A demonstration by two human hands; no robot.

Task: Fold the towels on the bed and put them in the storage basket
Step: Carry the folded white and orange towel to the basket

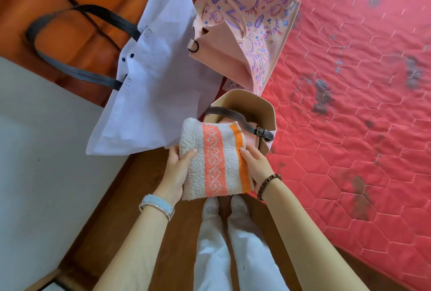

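Forearms stretched out above pale trousers [210, 244], and the left hand [176, 169] and right hand [255, 166] each clasped one side of the folded orange-striped towel [214, 157], thumbs on top, probably so the fold stayed flat. The towel hung over the near rim of the beige storage basket [268, 109] at the edge of the red-quilted bed [349, 104], apparently ready to slip under the basket's leather strap [238, 117].

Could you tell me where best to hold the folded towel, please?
Take the towel by its two opposite side edges, one hand from each side, thumbs on top, as the left hand and right hand do. It is a flat folded stack, so pinching both edges should keep its layers together.
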